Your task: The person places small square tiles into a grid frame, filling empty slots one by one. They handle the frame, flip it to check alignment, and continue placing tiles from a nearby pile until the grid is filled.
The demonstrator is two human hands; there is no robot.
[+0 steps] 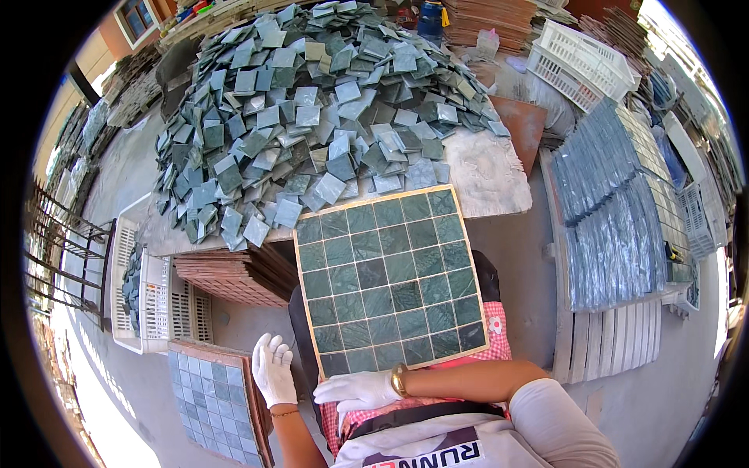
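A square board with a pale wooden rim [305, 300] rests over my lap, its far edge up against the worktable. Dark green stone tiles [402, 269] lie in it in neat rows with light gaps between them. My right hand [360, 390], in a white glove, lies along the board's near left edge with its fingers stretched out flat. Just left of the board my left hand [274, 371], also white-gloved, is raised with fingers extended and nothing visible in it. Ahead, a large heap of loose green-grey tiles [312, 117] covers the worktable [488, 175].
Left of me stand a white plastic crate [144, 327] with loose tiles, a tile-filled board [214, 405] and a stack of reddish boards [230, 273]. At right, wrapped tile stacks [616, 242] sit on a pallet [608, 343]. White crates [581, 62] stand behind.
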